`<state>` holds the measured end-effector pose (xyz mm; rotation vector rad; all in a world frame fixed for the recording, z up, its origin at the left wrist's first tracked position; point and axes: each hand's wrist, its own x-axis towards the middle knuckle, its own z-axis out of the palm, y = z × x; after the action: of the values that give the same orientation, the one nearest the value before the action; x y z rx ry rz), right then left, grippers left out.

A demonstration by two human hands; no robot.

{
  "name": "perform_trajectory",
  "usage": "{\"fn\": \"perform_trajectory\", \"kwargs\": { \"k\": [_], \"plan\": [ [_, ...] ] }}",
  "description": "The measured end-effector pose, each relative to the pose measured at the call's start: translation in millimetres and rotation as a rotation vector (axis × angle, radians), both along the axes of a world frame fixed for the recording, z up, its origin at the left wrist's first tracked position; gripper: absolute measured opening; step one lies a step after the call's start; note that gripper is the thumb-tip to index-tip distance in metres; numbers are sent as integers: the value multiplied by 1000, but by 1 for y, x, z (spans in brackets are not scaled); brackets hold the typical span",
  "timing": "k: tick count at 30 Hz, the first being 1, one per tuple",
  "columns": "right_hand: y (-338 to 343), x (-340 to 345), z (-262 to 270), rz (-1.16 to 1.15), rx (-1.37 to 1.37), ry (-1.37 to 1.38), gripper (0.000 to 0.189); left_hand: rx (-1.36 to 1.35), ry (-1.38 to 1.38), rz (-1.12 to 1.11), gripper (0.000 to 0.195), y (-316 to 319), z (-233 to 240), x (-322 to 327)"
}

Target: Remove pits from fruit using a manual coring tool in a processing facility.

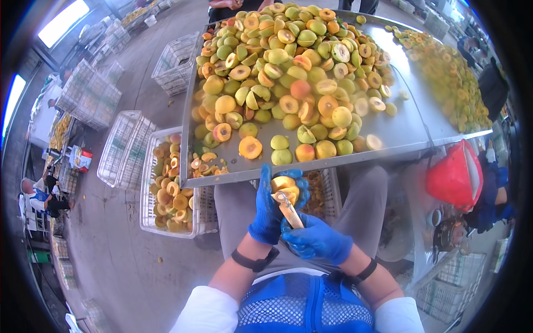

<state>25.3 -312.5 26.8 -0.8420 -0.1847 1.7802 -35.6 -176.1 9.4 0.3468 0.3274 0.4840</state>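
In a blue glove, my left hand is closed around a halved yellow peach or apricot, just in front of the table's near edge. My right hand, gloved too, grips the wooden handle of a small pitting tool. The tool's metal end lies against the fruit, where a pit seems to show. Beyond both hands, a metal-topped table carries a large heap of green, yellow and orange fruit, much of it cut in half. Small scraps and pits lie at the table's near left corner.
A white plastic crate of fruit halves stands left of my legs; another crate with scraps sits beneath the table edge. Further crates stand on the floor at left. A red bag or bucket is at right. Other people work nearby.
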Motion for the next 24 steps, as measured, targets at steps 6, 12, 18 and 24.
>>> {"fn": "perform_trajectory", "kwargs": {
  "k": [6,12,18,24],
  "plan": [
    [-18,20,4,-101,39,120,12,494,438,387,68,48,-6,-37],
    [-15,31,-23,-176,-170,54,13,1177,1209,747,38,178,-12,-158],
    [-11,24,-26,-92,-178,-96,15,1772,970,453,39,163,4,-65],
    [-20,29,-34,-179,-135,-213,16,2157,1238,-305,55,113,-28,85]
  ]
}}
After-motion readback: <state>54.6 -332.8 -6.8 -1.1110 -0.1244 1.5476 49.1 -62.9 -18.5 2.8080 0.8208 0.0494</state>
